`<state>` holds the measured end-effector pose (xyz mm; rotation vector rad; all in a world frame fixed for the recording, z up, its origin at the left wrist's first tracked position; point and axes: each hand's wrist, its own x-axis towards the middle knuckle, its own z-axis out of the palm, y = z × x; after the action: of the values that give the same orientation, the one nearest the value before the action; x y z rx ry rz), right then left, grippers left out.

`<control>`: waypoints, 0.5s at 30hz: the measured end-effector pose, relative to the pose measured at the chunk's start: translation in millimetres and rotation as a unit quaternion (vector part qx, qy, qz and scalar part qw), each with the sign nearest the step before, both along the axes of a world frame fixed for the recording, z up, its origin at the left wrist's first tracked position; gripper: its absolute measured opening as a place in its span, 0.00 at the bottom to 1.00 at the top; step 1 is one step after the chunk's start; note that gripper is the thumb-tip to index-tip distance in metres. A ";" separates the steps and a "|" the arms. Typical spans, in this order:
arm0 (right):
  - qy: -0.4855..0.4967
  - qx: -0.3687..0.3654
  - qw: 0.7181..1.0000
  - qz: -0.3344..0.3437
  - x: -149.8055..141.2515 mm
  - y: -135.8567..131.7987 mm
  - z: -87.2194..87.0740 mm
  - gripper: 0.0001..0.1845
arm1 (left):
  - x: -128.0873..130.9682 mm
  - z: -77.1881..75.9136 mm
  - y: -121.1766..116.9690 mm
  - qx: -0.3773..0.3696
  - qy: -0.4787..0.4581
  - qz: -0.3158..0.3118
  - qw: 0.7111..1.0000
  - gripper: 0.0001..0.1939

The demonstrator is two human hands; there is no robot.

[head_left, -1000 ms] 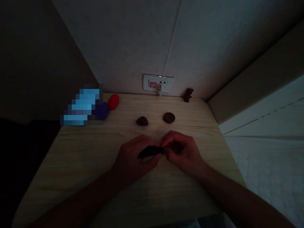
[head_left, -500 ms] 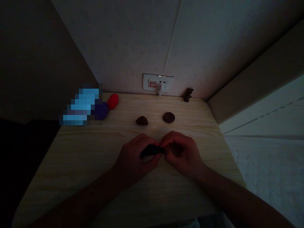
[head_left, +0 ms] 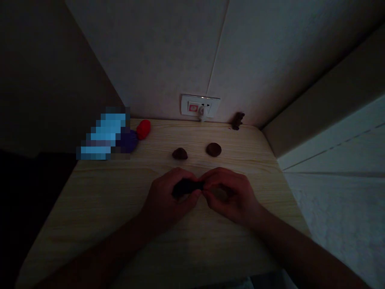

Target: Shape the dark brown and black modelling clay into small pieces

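Note:
Above the tabletop, both hands meet on a dark, elongated lump of modelling clay (head_left: 187, 187), nearly black in the dim light. My left hand (head_left: 167, 196) curls around its wider end, thumb below and fingers above. With thumb and fingertips, my right hand (head_left: 230, 192) pinches its narrow right end. Part of the lump is hidden by the fingers. Just beyond the hands lie a brown, roughly pointed clay lump (head_left: 179, 153) and a flattened round brown clay piece (head_left: 213, 149), both apart from the fingers.
On the wooden table (head_left: 99, 192), a red lump (head_left: 143, 129) touches a purple one (head_left: 129, 141) beside a pixelated bluish patch (head_left: 105, 130). A small dark brown figure (head_left: 238, 121) stands by the wall. A plug sits in the wall socket (head_left: 213, 106).
Both hands have shifted slightly left with the dark lump. My right fingertips sit closer to the left fingers, and more of the lump's left part shows.

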<state>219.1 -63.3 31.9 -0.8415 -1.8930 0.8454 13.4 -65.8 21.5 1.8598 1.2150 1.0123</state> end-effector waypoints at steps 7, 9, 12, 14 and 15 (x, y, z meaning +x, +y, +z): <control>-0.014 0.025 1.000 0.003 -0.7 -0.1 1.2 0.07 | 0.0 1.2 0.0 0.014 0.001 0.000 1.000 0.08; -0.019 0.027 0.999 0.003 -0.3 0.4 0.6 0.07 | -0.1 0.4 0.2 0.018 0.002 -0.001 1.000 0.08; -0.011 0.012 1.000 -0.008 -0.2 -0.5 -2.0 0.07 | -0.2 -0.6 0.4 0.016 0.002 0.001 1.000 0.09; 0.002 -0.007 1.000 -0.017 -0.5 -1.7 -3.6 0.09 | -0.2 -0.3 0.4 0.008 -0.002 0.001 1.000 0.09; 0.003 -0.010 1.000 -0.019 -0.7 -2.0 -4.0 0.10 | -0.1 0.1 0.4 0.006 -0.004 0.002 1.000 0.09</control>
<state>218.4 -65.4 27.9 -0.8827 -1.8600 0.8434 13.4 -65.4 21.6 1.8608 1.2109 1.0297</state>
